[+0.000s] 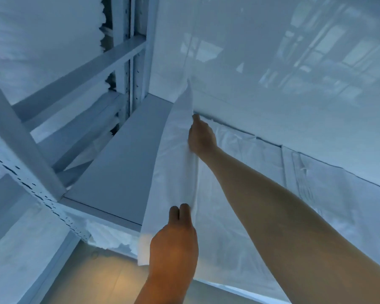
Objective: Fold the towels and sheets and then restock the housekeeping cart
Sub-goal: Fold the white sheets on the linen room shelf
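Far left we see a pale metal shelving frame (31, 154) with a perforated upright and slanted crossbars; white folded linen (42, 40) sits stacked behind it, edges ragged against a dark gap; lower left, a warm-lit patch of floor (101, 281) shows under the frame; just right of the upright lies a flat grey shelf surface (123, 163), bare where we can see it, with more white cloth bunched under its front lip.

Centre: a white sheet (176, 163) stands lifted in a long narrow fold, tapering to a point at the top, its lower edge hanging past the shelf's front edge; our left hand (173, 244) holds the near end of this fold, two fingers laid straight and close together on the cloth's upper face, thumb hidden beneath so we read it as a pinch; our right hand (201, 137) grips the fold higher up along its right edge, fingers curled into the cloth, forearm running down to the lower right.

Right: the rest of the sheet spreads flat and creased under the right arm; above it rises a glossy white wall (294, 62) carrying faint window reflections.
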Available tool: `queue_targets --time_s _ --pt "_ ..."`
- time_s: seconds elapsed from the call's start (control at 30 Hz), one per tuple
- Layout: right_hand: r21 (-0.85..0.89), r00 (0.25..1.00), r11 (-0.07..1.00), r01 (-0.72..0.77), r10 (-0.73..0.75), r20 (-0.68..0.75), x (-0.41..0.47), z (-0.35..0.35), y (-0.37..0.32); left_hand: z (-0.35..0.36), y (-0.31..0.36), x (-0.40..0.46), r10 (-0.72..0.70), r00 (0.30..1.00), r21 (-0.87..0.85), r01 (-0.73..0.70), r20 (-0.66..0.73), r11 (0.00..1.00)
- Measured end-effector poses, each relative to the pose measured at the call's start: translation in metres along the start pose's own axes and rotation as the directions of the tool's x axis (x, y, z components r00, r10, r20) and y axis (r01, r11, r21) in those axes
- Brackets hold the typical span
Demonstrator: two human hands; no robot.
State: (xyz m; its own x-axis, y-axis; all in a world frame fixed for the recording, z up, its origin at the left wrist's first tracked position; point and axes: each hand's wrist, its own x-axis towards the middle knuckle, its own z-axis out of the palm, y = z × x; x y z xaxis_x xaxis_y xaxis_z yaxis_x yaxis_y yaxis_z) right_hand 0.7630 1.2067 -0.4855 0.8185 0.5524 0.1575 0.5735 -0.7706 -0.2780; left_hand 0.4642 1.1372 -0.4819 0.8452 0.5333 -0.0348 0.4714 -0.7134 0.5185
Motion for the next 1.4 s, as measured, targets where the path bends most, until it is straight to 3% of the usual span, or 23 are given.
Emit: queue_targets --time_s 0.23,0.5,0.63,0.73,0.8,0.9,1.0,1.07,1.2,1.4 --pt "-0.059 0.998 0.998 0.039 -0.041 -0.045 -0.018 -0.05 0.102 0.033 0.093 -0.016 0.088 0.996 -0.079 -0.086 0.014 0.993" --pt "-0.019 0.99 1.0 0.002 -0.005 -0.143 -0.048 -0.094 0.221 0.086 0.195 -0.038 0.093 0.989 -0.146 -0.076 0.118 0.986" --pt "0.082 0.966 0.984 -0.158 0.171 -0.191 -0.077 -0.111 0.287 0.11 0.239 -0.056 0.23 0.96 -0.143 -0.208 0.162 0.968" --pt "0.167 0.895 0.885 -0.435 0.445 -0.025 -0.112 -0.105 0.332 0.146 0.255 -0.064 0.243 0.932 -0.177 -0.2 0.268 0.964" --pt "0.143 0.826 0.814 -0.563 0.548 0.129 -0.14 -0.09 0.349 0.178 0.253 -0.07 0.253 0.891 -0.163 -0.205 0.377 0.965" --pt "0.019 0.788 0.821 -0.571 0.541 0.295 -0.172 -0.062 0.349 0.198 0.239 -0.076 0.283 0.816 -0.148 -0.241 0.504 0.959" --pt "0.024 0.82 0.839 -0.544 0.525 0.227 -0.192 -0.038 0.339 0.2 0.206 -0.058 0.331 0.88 -0.066 -0.329 0.34 0.942" --pt "0.065 0.841 0.845 -0.531 0.517 0.161 -0.201 -0.027 0.333 0.194 0.176 -0.03 0.275 0.93 0.09 -0.304 0.244 0.948" --pt "0.061 0.847 0.847 -0.527 0.518 0.123 -0.203 -0.016 0.325 0.188 0.102 0.016 0.13 0.959 0.296 -0.205 0.253 0.933" --pt "0.065 0.849 0.85 -0.523 0.512 0.129 -0.194 -0.006 0.3 0.172 0.051 0.027 0.166 0.952 0.255 -0.232 0.259 0.939"
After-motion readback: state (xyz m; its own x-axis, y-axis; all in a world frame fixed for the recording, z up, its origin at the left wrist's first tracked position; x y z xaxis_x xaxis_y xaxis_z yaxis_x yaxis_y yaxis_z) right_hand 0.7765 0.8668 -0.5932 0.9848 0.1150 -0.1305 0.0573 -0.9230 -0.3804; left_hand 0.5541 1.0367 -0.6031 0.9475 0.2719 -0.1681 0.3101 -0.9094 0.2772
